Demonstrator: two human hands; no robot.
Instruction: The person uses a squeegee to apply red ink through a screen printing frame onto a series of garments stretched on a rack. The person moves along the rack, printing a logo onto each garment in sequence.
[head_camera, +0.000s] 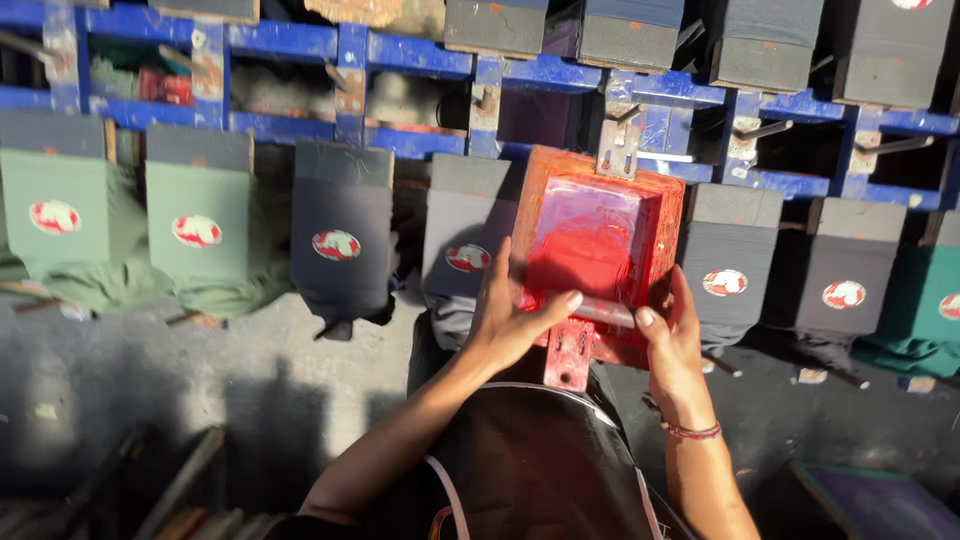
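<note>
A red-stained wooden printing screen (598, 235) lies over one pallet, clamped to the blue metal frame (420, 55). Both hands grip the handle of a squeegee (603, 312) at the screen's near edge, with red ink spread above it. My left hand (512, 318) holds the handle's left end, thumb over the bar. My right hand (672, 335) holds the right end; a red thread band circles that wrist. The garment beneath the screen is hidden.
Garments with a red and white oval print sit on pallets in a row: green ones (198, 230) at left, dark ones (340, 245) in the middle, grey ones (728, 280) at right. A dark apron (530, 470) covers my front. Grey floor (200, 390) lies below.
</note>
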